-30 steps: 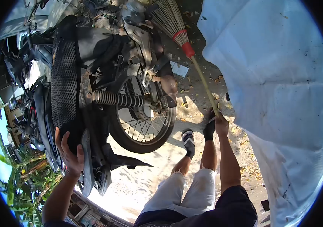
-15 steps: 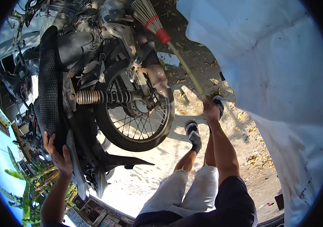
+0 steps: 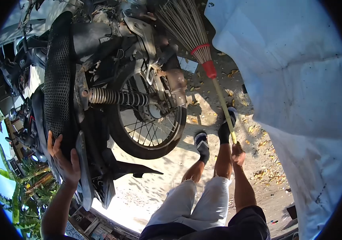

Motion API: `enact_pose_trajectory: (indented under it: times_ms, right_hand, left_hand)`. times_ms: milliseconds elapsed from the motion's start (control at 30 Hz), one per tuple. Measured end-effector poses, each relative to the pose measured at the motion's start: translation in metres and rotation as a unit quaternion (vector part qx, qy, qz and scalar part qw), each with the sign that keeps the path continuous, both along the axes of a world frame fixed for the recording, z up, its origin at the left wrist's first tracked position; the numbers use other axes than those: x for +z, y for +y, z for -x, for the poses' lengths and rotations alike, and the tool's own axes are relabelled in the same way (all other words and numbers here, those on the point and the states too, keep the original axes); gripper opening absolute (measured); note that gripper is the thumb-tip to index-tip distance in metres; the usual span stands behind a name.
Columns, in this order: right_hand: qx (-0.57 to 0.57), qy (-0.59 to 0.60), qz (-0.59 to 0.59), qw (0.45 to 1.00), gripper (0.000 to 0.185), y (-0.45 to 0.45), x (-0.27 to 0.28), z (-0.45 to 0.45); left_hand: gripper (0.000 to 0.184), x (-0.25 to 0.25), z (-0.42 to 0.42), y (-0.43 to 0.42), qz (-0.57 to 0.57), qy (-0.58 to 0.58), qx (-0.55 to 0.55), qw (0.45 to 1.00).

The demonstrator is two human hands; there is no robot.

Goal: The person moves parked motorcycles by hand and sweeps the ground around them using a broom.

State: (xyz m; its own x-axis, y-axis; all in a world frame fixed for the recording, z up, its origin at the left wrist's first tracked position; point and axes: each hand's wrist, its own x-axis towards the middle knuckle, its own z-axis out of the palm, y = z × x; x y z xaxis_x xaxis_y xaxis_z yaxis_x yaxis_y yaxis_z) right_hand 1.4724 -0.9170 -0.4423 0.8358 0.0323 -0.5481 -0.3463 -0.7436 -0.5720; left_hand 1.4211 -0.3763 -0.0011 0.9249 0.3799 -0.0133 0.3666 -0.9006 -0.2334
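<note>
We judge sweeping in hand: our right hand (image 3: 238,154) wraps the broom (image 3: 208,68); our left hand (image 3: 65,163), loosely spread, rests on the seat (image 3: 59,86). Another stroke calls for clearing the wheel (image 3: 155,112).

A dark short-sleeved shirt (image 3: 249,224) is worn above pale, frayed shorts (image 3: 175,202). Below the shorts, dark socks (image 3: 204,154) and strapped sandals (image 3: 201,140) are worn.

Open ground (image 3: 198,103) between wheel (image 3: 155,113) and pale sheet (image 3: 299,88), except broom (image 3: 209,69) and legs (image 3: 222,162).
</note>
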Motion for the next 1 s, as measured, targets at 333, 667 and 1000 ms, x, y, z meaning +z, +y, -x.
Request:
enact_pose_trajectory:
  times_ms: [333,667,1000]
  right_hand:
    - [0.116,-0.055,0.052,0.99,0.036,0.174,-0.064,-0.145]
    - [-0.025,0.029,0.049,0.998,0.045,-0.013,0.1,0.024]
    - [0.023,-0.082,-0.044,0.995,0.032,0.116,-0.016,-0.069]
  left_hand:
    - [0.046,-0.004,-0.001,-0.002,0.015,-0.03,0.01,0.999]
    - [0.043,0.003,-0.004,-0.007,0.063,-0.071,0.044,0.995]
    - [0.043,-0.003,-0.002,-0.007,0.06,-0.076,0.044,0.994]
